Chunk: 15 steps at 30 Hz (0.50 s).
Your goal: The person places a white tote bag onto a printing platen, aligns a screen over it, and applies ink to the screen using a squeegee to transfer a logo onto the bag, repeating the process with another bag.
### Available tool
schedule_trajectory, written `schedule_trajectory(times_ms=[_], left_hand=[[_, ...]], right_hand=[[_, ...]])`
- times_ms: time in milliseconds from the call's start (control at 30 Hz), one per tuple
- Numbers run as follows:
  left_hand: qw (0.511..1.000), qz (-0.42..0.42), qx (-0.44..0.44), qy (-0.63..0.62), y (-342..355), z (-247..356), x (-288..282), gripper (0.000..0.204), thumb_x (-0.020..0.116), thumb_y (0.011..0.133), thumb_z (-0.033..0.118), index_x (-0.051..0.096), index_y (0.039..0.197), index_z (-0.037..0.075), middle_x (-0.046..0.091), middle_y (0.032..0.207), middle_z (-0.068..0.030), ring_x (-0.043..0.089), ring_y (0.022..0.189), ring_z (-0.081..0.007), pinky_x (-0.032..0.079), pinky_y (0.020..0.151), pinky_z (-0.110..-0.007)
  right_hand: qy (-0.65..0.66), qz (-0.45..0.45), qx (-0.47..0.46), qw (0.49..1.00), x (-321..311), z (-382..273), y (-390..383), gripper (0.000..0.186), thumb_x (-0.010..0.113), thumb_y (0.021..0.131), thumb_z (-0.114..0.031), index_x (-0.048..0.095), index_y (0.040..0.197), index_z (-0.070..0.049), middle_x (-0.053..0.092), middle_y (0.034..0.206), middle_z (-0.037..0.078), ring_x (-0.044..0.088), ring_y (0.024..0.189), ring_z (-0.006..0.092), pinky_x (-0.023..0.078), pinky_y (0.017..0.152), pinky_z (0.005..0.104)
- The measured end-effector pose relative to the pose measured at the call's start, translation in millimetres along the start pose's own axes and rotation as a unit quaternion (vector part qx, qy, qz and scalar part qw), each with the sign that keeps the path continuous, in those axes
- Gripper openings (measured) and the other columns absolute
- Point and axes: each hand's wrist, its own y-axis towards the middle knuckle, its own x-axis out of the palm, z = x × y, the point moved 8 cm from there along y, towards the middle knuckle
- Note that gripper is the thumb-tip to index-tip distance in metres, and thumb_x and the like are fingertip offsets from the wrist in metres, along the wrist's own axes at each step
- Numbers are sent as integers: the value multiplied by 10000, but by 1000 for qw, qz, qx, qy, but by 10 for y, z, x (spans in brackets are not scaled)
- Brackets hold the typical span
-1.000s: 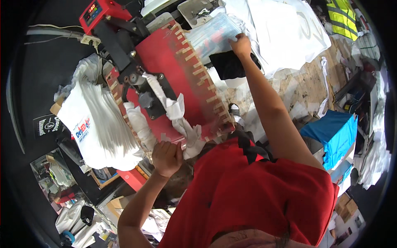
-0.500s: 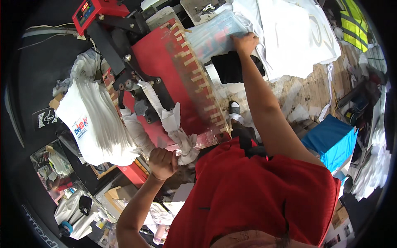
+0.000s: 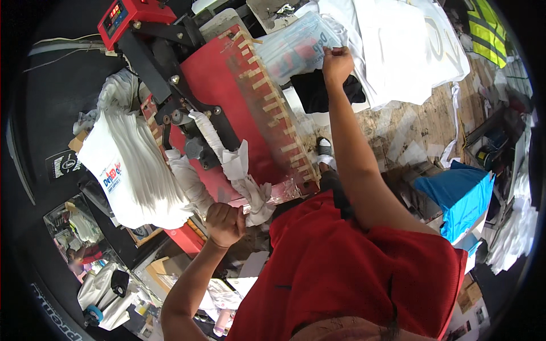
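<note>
My left hand (image 3: 226, 224) is closed around the end of a white-wrapped handle (image 3: 192, 184) on a red and black heat press (image 3: 207, 71). A second wrapped bar (image 3: 232, 162) runs beside it. At the far side, my right hand (image 3: 338, 65) pinches the right edge of a translucent bluish film sheet (image 3: 284, 48) with a red and blue print. The sheet lies just right of the press's tape-edged red plate, beside a pile of white fabric (image 3: 398, 51). Under my right wrist is a black cloth (image 3: 315, 96).
Printed white garments (image 3: 139, 170) hang in a thick stack left of the press. A red control box (image 3: 128, 20) tops the press. At right stand a blue-covered box (image 3: 455, 196) and a yellow safety vest (image 3: 487, 34). Scraps litter the wooden floor (image 3: 398, 128).
My right hand has shifted slightly, its fingers now pinched at the sheet's edge, and more of the sheet's print shows. My left hand stays on the handle.
</note>
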Motion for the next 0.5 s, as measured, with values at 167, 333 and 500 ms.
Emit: schedule_trajectory(times_ms=[167, 333, 500], left_hand=[[1000, -9, -1, 14, -42, 20, 46, 143, 653, 778, 67, 535, 698, 59, 522, 676, -108, 520, 615, -292, 412, 589, -406], [1000, 19, -21, 6, -58, 18, -132, 118, 677, 789, 77, 567, 760, 45, 540, 706, -115, 537, 638, -308, 433, 609, -405], [984, 65, -114, -123, -12, 58, -496, 196, 722, 821, 142, 590, 871, 7, 603, 866, -125, 588, 786, -304, 479, 715, -381]], right_hand=[[364, -116, 33, 923, -258, -774, -469, 225, 768, 810, -58, 548, 774, -26, 629, 660, 58, 596, 596, 130, 488, 580, 280], [503, -266, 72, 819, -878, -1873, -825, 146, 708, 848, 10, 579, 905, -27, 686, 785, 54, 602, 648, 88, 488, 579, 233], [539, -377, 56, 752, -1647, -2557, -1186, 197, 690, 857, 13, 607, 1034, -16, 710, 851, 57, 628, 728, 83, 483, 571, 222]])
